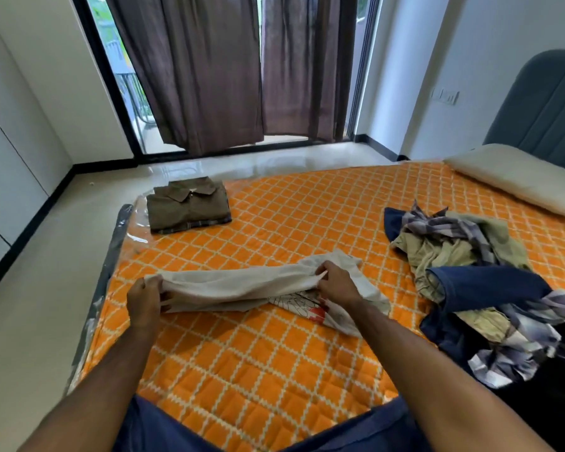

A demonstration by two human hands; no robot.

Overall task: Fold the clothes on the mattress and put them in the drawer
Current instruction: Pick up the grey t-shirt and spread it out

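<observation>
A cream T-shirt [238, 287] with a red and black print lies stretched across the orange quilted mattress [274, 363]. My left hand [144, 300] grips its left end, and my right hand [336, 283] pinches a bunched fold near its middle. The part between my hands is lifted slightly off the mattress. A folded brown collared shirt [188, 203] sits on another folded garment at the far left corner. A heap of unfolded clothes [480, 282], navy, khaki and plaid, lies at the right.
A pale pillow [516, 177] rests against the grey headboard [548, 106] at the far right. White cabinet fronts [10, 151] line the left wall. Brown curtains [229, 66] hang over a glass door beyond a glossy floor [46, 256].
</observation>
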